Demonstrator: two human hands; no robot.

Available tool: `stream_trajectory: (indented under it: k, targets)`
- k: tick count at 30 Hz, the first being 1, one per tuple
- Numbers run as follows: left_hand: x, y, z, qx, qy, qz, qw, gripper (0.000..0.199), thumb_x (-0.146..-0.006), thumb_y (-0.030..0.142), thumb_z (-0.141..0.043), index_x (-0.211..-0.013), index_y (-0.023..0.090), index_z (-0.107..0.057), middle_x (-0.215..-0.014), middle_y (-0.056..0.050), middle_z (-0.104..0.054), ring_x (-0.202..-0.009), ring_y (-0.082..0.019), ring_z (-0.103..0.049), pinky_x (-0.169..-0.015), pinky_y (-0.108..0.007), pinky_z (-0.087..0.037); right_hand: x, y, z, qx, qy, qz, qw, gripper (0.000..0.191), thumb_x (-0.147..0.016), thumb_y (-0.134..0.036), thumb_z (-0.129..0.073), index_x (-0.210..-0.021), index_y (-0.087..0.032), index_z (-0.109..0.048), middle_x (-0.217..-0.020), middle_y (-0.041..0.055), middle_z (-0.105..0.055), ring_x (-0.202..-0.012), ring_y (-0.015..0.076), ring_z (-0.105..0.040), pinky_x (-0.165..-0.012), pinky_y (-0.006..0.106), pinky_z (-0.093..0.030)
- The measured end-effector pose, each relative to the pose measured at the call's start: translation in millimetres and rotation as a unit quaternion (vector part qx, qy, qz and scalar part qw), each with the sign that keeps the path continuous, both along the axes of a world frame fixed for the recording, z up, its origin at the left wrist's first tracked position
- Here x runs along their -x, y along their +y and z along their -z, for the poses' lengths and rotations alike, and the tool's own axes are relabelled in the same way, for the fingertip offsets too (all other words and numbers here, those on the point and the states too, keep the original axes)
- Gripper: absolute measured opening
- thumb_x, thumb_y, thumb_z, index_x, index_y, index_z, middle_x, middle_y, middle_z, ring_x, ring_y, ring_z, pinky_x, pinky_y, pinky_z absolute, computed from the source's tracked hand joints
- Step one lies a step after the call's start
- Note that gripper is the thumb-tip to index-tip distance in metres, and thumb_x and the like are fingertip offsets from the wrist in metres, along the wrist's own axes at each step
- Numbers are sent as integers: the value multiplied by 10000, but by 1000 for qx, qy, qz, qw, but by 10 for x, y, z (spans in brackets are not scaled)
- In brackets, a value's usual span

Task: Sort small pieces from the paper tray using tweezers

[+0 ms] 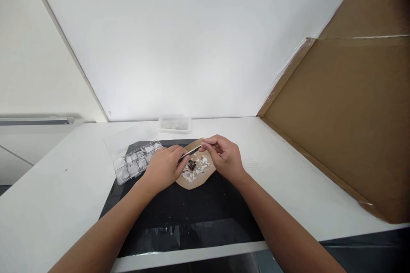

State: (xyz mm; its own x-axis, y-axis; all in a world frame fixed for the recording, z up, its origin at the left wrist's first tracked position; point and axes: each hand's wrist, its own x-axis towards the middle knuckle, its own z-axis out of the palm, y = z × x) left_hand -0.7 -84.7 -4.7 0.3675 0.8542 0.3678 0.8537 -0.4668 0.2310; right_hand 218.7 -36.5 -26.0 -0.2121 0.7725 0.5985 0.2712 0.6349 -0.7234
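My left hand (166, 164) is closed round a slim dark and silver tool (192, 151) that looks like tweezers. The tool slants up to the right, and its far end reaches the fingertips of my right hand (226, 155). Thumb and forefinger of that hand are pinched together at the tip; whatever is between them is too small to name. Below both hands lies a round piece of brown paper (189, 185). Small white flakes (201, 164) are scattered over it, with a dark clump (191, 165) among them.
Beside my left hand, a clear compartment box (133, 164) holds whitish pieces. A black mat (192, 213) covers part of the white table (288, 196). Farther back stands a translucent tub (174, 124) against the white wall. A cardboard panel (346, 106) rises at the right.
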Motion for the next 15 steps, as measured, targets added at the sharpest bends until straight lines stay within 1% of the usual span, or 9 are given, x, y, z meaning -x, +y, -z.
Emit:
stream_trajectory:
  k: [2, 4, 6, 8, 11, 13, 15]
  targets:
    - [5, -3, 3, 36, -83, -11, 996, 218, -1048, 340, -447, -1003, 202, -611, -882, -33, -699, -757, -197, -628, -666, -318, -389, -15, 21, 0, 7, 24, 32, 999, 141, -994, -360, -649, -1009, -236, -714, -879, 38, -770, -824, 215, -777, -774, 351, -628]
    - [1, -22, -3, 75, -156, -18, 985, 184, -1042, 335, -439, -982, 213, -561, -812, -4, -664, -702, -182, -603, -638, -302, -380, -28, 51, 5, 23, 51, 58, 997, 164, -990, -380, -654, -989, -223, -703, -830, 30, -767, -781, 211, -777, -762, 349, -626]
    - [-8, -47, -17, 109, -199, -14, 974, 177, -1042, 346, -429, -965, 221, -528, -771, 14, -630, -671, -175, -583, -623, -294, -373, -36, 79, 15, 38, 74, 67, 994, 181, -984, -400, -660, -972, -221, -687, -807, 23, -762, -748, 208, -774, -743, 346, -625]
    - [-19, -69, -32, 138, -220, 6, 966, 208, -1053, 392, -416, -1004, 225, -530, -791, 14, -631, -696, -180, -589, -631, -293, -377, -33, 90, 29, 43, 82, 59, 994, 186, -981, -408, -664, -943, -225, -671, -798, 20, -756, -734, 207, -769, -724, 341, -621]
    - [-38, -83, -49, 166, -237, 37, 956, 298, -1075, 464, -379, -1112, 234, -565, -855, 8, -659, -733, -178, -600, -663, -293, -386, -7, 64, 48, 29, 71, 52, 996, 171, -993, -394, -646, -939, -233, -654, -827, 31, -756, -752, 207, -763, -687, 328, -610]
    - [-49, -82, -57, 169, -249, 42, 953, 342, -1083, 479, -357, -1085, 236, -598, -837, 14, -645, -709, -165, -575, -656, -286, -376, 17, 28, 53, 10, 59, 50, 997, 143, -1012, -368, -613, -967, -235, -639, -867, 40, -752, -766, 204, -759, -676, 325, -603]
    - [-58, -78, -63, 166, -264, 46, 949, 378, -1084, 485, -356, -1003, 227, -620, -807, 15, -621, -697, -156, -550, -647, -278, -370, 33, -6, 49, -18, 43, 51, 998, 114, -1029, -335, -577, -987, -238, -620, -899, 44, -740, -770, 197, -751, -678, 325, -596]
